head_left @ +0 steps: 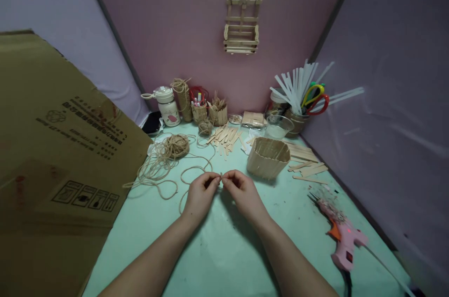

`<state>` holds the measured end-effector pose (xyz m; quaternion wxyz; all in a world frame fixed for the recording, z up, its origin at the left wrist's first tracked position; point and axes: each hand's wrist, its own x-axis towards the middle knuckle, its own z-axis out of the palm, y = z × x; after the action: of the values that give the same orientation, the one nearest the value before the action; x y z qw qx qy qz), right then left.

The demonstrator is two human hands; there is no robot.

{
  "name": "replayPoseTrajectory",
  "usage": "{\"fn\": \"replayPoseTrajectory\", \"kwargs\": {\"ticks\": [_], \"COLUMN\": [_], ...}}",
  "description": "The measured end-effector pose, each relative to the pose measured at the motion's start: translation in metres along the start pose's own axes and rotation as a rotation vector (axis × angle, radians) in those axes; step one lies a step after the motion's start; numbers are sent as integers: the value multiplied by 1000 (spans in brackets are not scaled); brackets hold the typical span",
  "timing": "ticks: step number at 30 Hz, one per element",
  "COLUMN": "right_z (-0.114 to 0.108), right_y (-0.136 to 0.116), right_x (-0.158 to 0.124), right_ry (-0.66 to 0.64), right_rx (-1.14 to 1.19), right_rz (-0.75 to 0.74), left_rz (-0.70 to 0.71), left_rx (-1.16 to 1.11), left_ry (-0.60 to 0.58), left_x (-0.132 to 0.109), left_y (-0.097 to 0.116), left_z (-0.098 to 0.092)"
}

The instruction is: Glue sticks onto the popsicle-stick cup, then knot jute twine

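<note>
Both hands meet above the middle of the table, fingertips pinched almost together. My left hand (200, 190) is closed on a thin piece of jute twine (189, 168), whose loops run across the table from a loose ball of twine (177, 146). My right hand (242, 190) pinches what looks like the same strand, right beside the left fingertips; only a tiny bit shows between them. Just beyond the right hand stands a basket made of wooden sticks (268, 159).
A pink glue gun (345, 245) lies at the right with its cord. Popsicle sticks (226, 138) are scattered at the back. A large cardboard box (70, 156) fills the left side. A white bottle (169, 110) and a holder with scissors (317, 100) stand by the wall.
</note>
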<state>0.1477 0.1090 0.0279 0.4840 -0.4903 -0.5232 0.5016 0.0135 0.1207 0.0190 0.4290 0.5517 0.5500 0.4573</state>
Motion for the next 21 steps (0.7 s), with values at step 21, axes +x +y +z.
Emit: {"fn": "replayPoseTrajectory", "kwargs": {"ticks": [21], "right_z": [0], "right_y": [16], "right_x": [0], "right_ry": [126], "right_rx": [-449], "right_rz": [-406], "left_rz": [-311], "left_rx": [-471], "left_ry": [-164], "left_x": [1], "left_y": [1], "left_z": [3]}}
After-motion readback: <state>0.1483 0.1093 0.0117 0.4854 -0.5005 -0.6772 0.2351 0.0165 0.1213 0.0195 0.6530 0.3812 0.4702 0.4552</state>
